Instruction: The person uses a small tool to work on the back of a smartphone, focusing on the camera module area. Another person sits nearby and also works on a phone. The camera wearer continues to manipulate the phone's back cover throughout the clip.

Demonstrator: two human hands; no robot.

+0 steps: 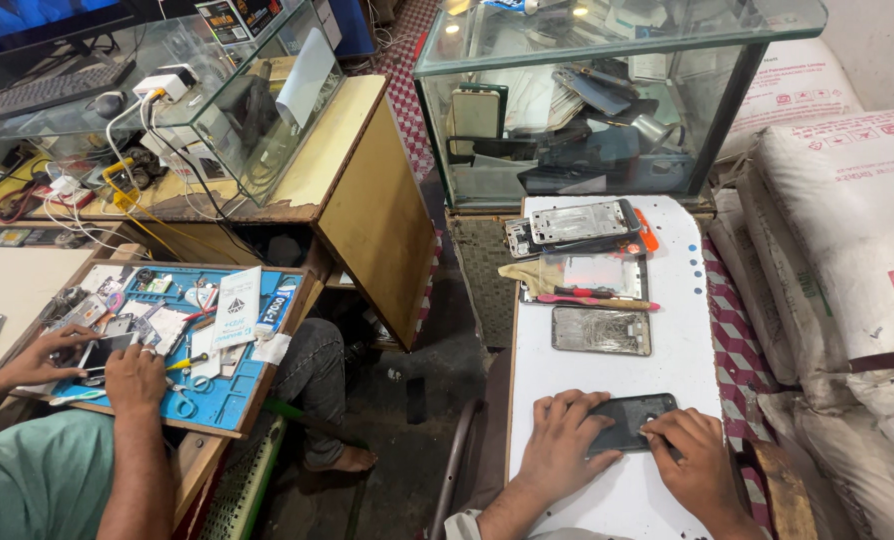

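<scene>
A dark phone point(635, 418) lies back side up on the white table point(687, 340), close to its near edge. My left hand point(562, 450) grips the phone's left end, fingers spread over it. My right hand point(695, 465) holds its right lower edge with the fingertips pressed against it. Just beyond the phone lies a bare metal phone frame point(601, 331). Past that frame, red-handled tools point(595, 297) rest on a clear-wrapped panel point(592, 272).
Stacked phone parts point(577, 225) sit at the table's far end below a glass case point(607, 100) of spares. White sacks point(847, 240) line the right. On the left, a co-worker's hands point(132, 375) handle a phone on a cluttered blue mat point(222, 395) beside a wooden desk point(367, 200).
</scene>
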